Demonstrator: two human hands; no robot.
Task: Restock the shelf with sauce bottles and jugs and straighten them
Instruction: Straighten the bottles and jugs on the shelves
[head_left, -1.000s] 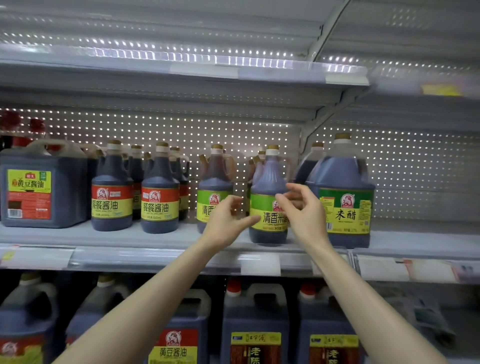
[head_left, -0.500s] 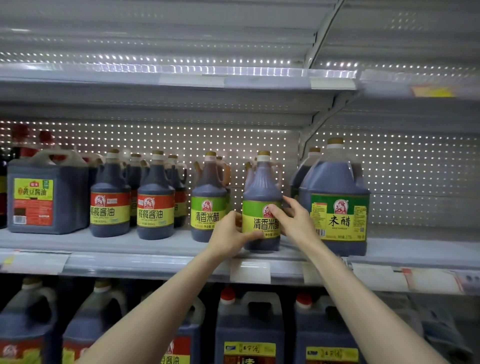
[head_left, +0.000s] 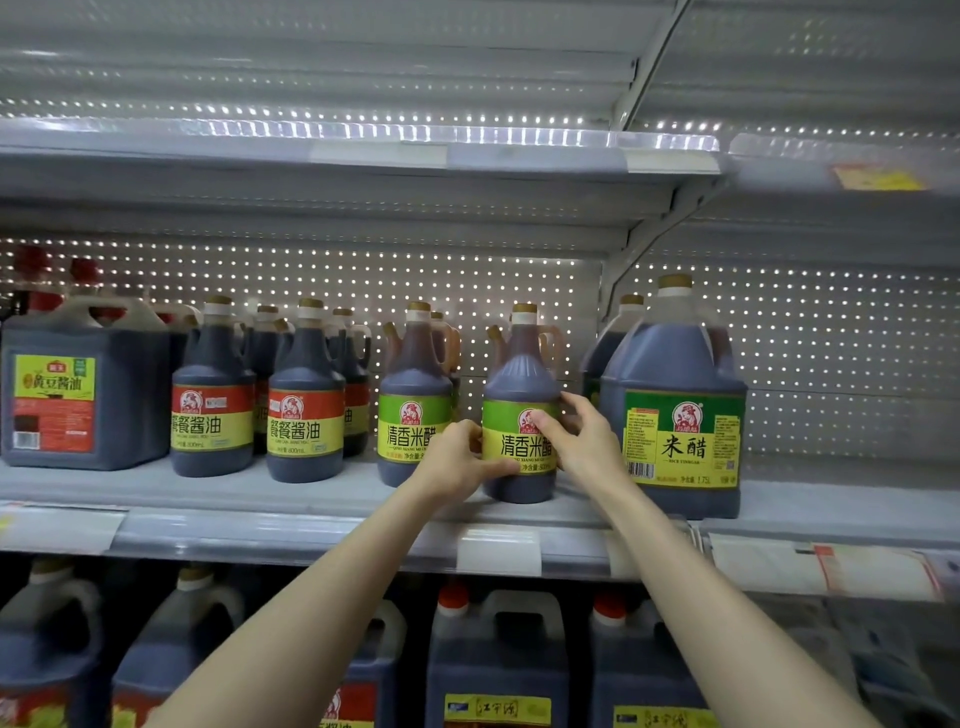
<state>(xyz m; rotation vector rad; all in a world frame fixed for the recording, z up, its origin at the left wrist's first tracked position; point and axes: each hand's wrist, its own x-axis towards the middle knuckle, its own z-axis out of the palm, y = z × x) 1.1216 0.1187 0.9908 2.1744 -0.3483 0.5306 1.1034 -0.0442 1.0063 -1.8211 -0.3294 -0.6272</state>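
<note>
Here, green-label bottle (head_left: 519, 384) upright on shelf (head_left: 260, 493), held between left grip (head_left: 457, 460) and right grip (head_left: 587, 441), both curled round it.

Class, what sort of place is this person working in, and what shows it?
Most likely a supermarket aisle: a metal shelf with price-tag holders, rows of matching red-label bottles, and the left hand and right hand gripping a green-label bottle.

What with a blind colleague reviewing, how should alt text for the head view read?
A left hand and right hand grip the sides of a dark plastic vinegar bottle with a green-yellow label, upright on a grey metal shelf.
</note>
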